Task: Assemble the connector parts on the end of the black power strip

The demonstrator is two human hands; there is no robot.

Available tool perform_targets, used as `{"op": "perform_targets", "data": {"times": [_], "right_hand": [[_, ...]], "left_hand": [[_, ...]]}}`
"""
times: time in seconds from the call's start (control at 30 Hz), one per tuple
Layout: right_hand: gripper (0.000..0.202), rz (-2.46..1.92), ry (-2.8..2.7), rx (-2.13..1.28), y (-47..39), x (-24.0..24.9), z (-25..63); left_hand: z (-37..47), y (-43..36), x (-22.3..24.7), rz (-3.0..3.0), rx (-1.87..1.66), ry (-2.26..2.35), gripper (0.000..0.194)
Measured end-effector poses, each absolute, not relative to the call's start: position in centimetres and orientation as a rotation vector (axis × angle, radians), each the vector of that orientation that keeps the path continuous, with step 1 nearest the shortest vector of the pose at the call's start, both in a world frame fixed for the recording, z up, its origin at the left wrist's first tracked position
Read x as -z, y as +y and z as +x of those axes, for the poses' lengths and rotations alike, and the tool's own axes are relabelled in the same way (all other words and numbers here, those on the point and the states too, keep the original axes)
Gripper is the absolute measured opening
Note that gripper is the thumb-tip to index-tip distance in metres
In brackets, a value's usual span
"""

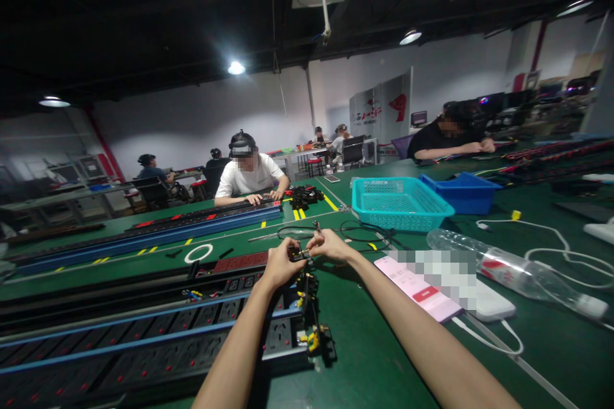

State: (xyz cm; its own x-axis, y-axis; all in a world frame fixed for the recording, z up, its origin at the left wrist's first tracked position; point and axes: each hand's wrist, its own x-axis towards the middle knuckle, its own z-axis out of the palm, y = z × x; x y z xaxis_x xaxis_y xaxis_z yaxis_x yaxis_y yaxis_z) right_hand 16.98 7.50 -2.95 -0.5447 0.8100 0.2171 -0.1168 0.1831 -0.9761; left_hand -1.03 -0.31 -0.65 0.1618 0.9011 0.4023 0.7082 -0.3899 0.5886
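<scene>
My left hand [284, 261] is at the right end of a row of long black power strips [201, 319], thumb and fingers curled together around a small part there. Facing it, my right hand [329, 246] is closed in a pinch. A short, dark, thin piece [317, 226] sticks up from its fingers, too small to name. The fingertips of both hands nearly meet, and they hide most of what lies between them. Yellow-and-black wired end parts [311, 339] hang from the nearer strip ends. One strip has a dark red socket section [240, 262] beside my left hand.
A turquoise basket [403, 220] and a blue bin [467, 195] stand beyond my right hand. To the right lie a pink-screened phone [417, 291], a white power bank [494, 307] and a plastic bottle [518, 271]. A white ring [198, 253] lies behind the strips. Co-workers sit across the green table [355, 345].
</scene>
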Motion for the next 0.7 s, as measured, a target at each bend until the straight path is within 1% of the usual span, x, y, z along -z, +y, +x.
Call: {"op": "perform_targets", "data": {"times": [0.53, 0.7], "right_hand": [[0.054, -0.688, -1.674, -1.488, 7.14, 2.82, 17.01], [0.052, -0.742, -1.707, -1.356, 7.23, 3.4, 16.95]], "left_hand": [[-0.91, -0.36, 0.65, 2.172, -1.057, 1.539, 0.028], [-0.94, -0.43, 0.54, 2.181, -1.062, 1.543, 0.027]]}}
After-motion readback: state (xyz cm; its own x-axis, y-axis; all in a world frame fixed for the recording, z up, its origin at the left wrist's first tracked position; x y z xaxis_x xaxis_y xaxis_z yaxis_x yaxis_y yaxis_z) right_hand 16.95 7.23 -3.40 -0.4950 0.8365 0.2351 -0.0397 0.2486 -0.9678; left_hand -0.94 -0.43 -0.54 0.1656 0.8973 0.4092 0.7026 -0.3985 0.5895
